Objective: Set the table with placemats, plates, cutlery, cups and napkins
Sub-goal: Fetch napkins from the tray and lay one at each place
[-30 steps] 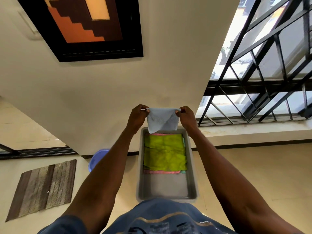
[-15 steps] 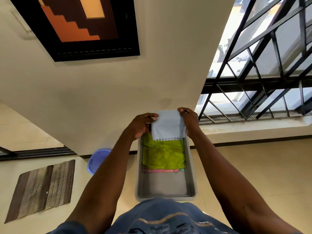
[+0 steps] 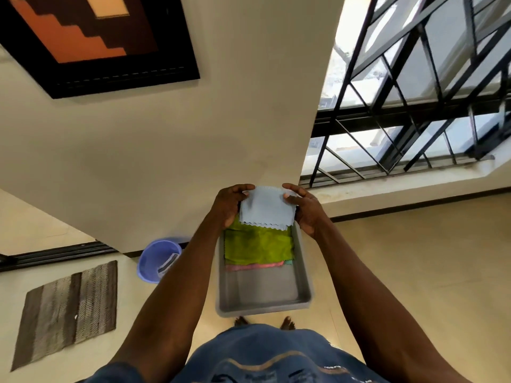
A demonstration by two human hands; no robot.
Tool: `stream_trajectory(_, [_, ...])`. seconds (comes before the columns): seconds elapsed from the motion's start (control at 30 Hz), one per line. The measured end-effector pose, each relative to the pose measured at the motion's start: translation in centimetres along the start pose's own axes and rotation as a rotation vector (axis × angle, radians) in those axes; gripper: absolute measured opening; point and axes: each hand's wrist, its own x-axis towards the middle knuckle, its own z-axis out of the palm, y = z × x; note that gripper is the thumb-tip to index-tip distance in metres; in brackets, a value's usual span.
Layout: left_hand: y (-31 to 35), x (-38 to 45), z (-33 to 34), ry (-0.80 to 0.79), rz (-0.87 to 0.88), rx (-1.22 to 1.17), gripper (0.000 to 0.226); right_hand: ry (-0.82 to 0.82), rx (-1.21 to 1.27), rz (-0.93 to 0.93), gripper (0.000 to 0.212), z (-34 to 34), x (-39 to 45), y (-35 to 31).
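1. Pale blue cloth napkin (image 3: 266, 207), a small square with a zigzag-cut lower edge, is hanging between both hands above the far end of a grey rectangular plastic tray (image 3: 304, 275), its bottom edge overlapping the cloths stacked there.
2. Left hand (image 3: 228, 205) is pinching the napkin's upper left corner, thumb lying across the top edge and the other fingers curling behind the fabric.
3. Right hand (image 3: 305, 207) is gripping the upper right corner in the same way, thumb pressing on the front face and fingers folding round the back.
4. Lime green cloth (image 3: 258, 244) is lying flat on top of the stack in the tray's far half, partly covered from this view by the blue napkin.
5. Pink cloth (image 3: 253, 266) is showing as a strip under the green one's near edge, with a sliver of a teal cloth (image 3: 289, 262) peeking out at the right.
6. Near half of the tray is showing bare grey floor, and the tray is sitting on the cream tiled floor (image 3: 414, 258) just ahead of the person's bare toes (image 3: 287, 323).
7. Round lilac plastic bucket (image 3: 159, 259) is standing left of the tray, against the foot of the cream wall (image 3: 166, 147).
8. Brown striped woven mat (image 3: 67, 310) is lying on the floor well to the left.
9. Black metal window grille (image 3: 414, 106) is filling the upper right, and a dark-framed orange and brown picture (image 3: 96, 40) is hanging at the upper left.
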Motion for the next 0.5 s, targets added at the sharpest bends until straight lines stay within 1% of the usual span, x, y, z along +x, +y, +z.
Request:
stream_trajectory(0.07, [-0.2, -0.2, 1.2, -0.083, -0.049, 0.024, 0.033, -0.005, -0.036, 0.004, 0.039, -1.0, -0.6, 0.6])
stream_trajectory(0.1, [-0.2, -0.4, 1.9, -0.138, -0.076, 0.022, 0.038, 0.019, -0.056, -0.010, 0.044, -1.5, -1.0, 0.8])
stream_trajectory(0.13, [-0.1, -0.6, 2.5, -0.180, -0.099, 0.023, 0.047, 0.075, -0.094, -0.032, 0.051, -2.0, -1.4, 1.0])
stream_trajectory(0.2, [0.0, -0.8, 3.8, -0.209, -0.132, 0.059, 0.066, 0.216, -0.223, -0.086, 0.072, -2.9, -2.3, 1.1])
stream_trajectory(0.27, [0.0, -0.6, 5.4, -0.158, -0.163, 0.113, 0.073, 0.341, -0.319, -0.086, 0.087, -3.7, -3.2, 1.2])
stream_trajectory(0.3, [-0.1, -0.4, 6.3, -0.137, -0.195, 0.121, 0.069, 0.398, -0.333, -0.078, 0.089, -4.3, -3.6, 1.3])
stream_trajectory(0.33, [-0.2, -0.4, 7.1, -0.133, -0.245, 0.124, 0.060, 0.436, -0.347, -0.068, 0.088, -4.7, -4.2, 1.3])
stream_trajectory(0.4, [-0.6, -0.3, 8.6, -0.200, -0.394, 0.170, 0.043, 0.500, -0.364, -0.039, 0.082, -5.5, -5.7, 1.4])
stream_trajectory(0.47, [-1.1, -0.3, 9.8, -0.287, -0.503, 0.228, 0.037, 0.584, -0.267, 0.021, 0.076, -5.9, -7.4, 1.7])
stream_trajectory(0.5, [-1.4, -0.4, 10.3, -0.319, -0.530, 0.249, 0.038, 0.628, -0.152, 0.070, 0.065, -6.0, -8.4, 1.9])
